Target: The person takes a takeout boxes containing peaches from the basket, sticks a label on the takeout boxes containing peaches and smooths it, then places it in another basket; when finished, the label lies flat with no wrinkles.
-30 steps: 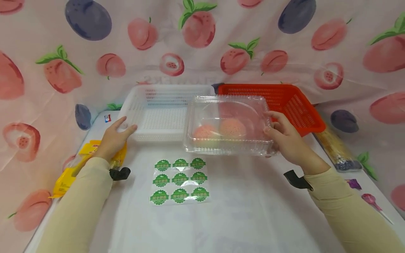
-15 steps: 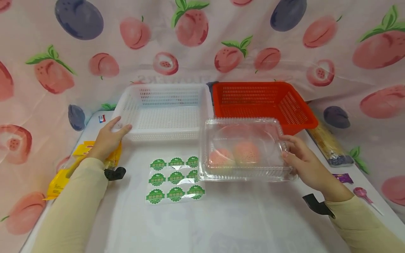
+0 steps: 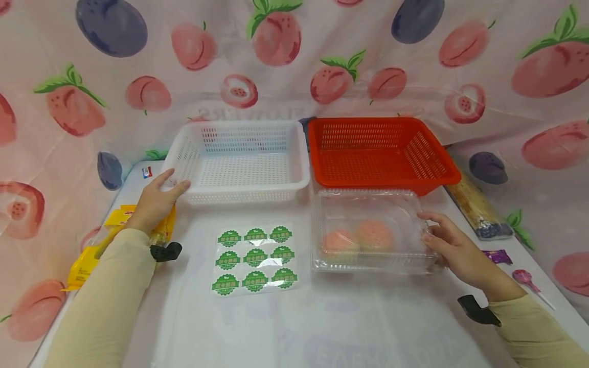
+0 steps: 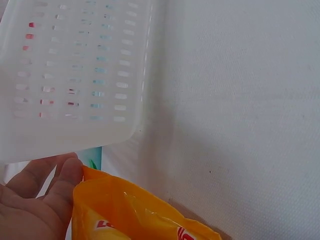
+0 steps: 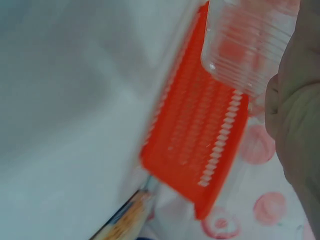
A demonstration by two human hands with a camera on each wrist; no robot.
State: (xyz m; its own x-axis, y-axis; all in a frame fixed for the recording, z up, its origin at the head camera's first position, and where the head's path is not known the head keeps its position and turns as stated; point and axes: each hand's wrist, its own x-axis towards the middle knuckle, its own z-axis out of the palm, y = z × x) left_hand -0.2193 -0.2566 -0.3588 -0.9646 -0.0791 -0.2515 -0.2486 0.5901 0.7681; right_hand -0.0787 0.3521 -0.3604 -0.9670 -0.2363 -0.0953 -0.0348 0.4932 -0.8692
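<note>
In the head view, my right hand grips the right end of a clear plastic clamshell box, thumb over its edge. Two round, peach-like pink and pale fruits show inside it. The box is in front of the red basket, low over the white tabletop. At the left, my left hand is at the front left corner of a white plastic basket, its thumb and forefinger spread apart. The left wrist view has those fingers right at the basket's lower corner, beside a yellow packet.
Behind the box stands the red basket. A sheet of green round stickers lies mid-table. To the right are a long clear-wrapped pack, a purple wrapped sweet and a pink lollipop. A small red-and-blue packet lies far left.
My right hand has carried the clamshell box from over the two baskets' front edges to the right and nearer, uncovering the sticker sheet. My left hand has stayed at the white basket's corner.
</note>
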